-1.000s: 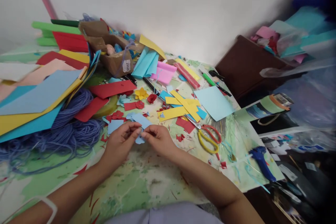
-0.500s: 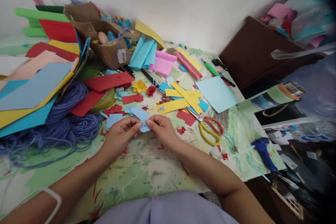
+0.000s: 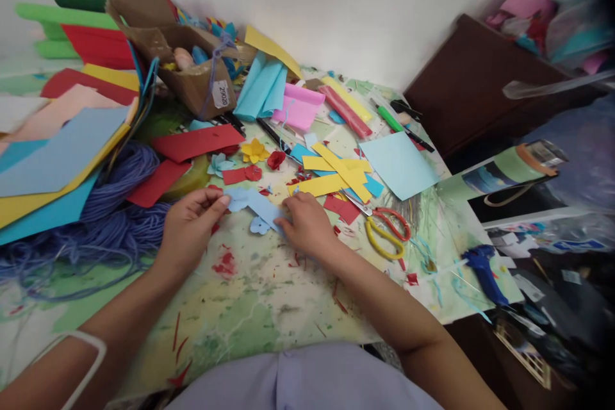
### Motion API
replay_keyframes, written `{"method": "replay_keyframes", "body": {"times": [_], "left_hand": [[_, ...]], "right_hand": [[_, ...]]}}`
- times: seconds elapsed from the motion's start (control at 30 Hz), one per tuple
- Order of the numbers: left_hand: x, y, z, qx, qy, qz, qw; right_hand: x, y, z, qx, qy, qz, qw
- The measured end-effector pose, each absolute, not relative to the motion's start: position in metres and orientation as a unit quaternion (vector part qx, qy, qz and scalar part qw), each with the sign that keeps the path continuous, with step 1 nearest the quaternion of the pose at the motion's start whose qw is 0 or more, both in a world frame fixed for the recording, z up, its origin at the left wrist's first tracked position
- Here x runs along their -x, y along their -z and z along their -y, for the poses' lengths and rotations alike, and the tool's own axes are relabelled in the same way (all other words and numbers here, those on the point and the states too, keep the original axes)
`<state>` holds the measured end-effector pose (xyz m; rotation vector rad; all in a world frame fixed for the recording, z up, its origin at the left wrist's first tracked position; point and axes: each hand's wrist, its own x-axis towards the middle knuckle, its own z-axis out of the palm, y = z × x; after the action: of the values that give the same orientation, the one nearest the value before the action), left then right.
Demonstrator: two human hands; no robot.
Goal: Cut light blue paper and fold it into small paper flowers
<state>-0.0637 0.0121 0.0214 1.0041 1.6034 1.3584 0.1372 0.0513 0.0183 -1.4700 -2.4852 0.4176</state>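
A light blue paper cutout (image 3: pixel 257 205) lies on the map-printed table cover (image 3: pixel 269 307), with a small blue paper flower shape (image 3: pixel 260 225) beside its lower edge. My right hand (image 3: pixel 305 224) rests on the cutout's right end, its fingers gripping the paper. My left hand (image 3: pixel 189 227) is curled, its thumb and fingertips just left of the cutout. Red paper scraps (image 3: pixel 252 173) and a yellow paper flower (image 3: pixel 254 151) lie just beyond. Yellow-handled scissors (image 3: pixel 387 234) sit to the right of my right hand.
Crossed yellow paper strips (image 3: pixel 336 173) and a pale blue sheet (image 3: pixel 398 165) lie beyond the scissors. Stacked coloured sheets (image 3: pixel 62 160) and blue yarn (image 3: pixel 115 224) are at left. A cardboard box (image 3: pixel 187 70) stands at the back. A blue glue gun (image 3: pixel 485 272) lies at the right edge.
Both hands have dropped to the table and moved apart. The blue paper, earlier held up between them, now lies on the table cover under my right hand.
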Motion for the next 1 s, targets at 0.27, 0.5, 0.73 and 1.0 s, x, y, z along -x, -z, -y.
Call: {"method": "replay_keyframes", "body": {"times": [0.27, 0.5, 0.73, 1.0], "left_hand": [[0.058, -0.016, -0.008, -0.482, -0.457, -0.648, 0.372], [0.054, -0.003, -0.013, -0.669, -0.339, -0.619, 0.234], [0.051, 0.001, -0.014, -0.714, -0.236, -0.633, 0.182], [0.066, -0.015, -0.013, -0.587, -0.429, -0.656, 0.201]], "right_hand": [[-0.138, -0.015, -0.056, 0.521, -0.186, 0.827, 0.099], [-0.157, -0.031, -0.072, 0.563, -0.183, 0.793, 0.141], [-0.179, -0.033, -0.089, 0.615, -0.124, 0.771, 0.108], [-0.136, -0.047, -0.090, 0.492, -0.110, 0.849, 0.160]]}}
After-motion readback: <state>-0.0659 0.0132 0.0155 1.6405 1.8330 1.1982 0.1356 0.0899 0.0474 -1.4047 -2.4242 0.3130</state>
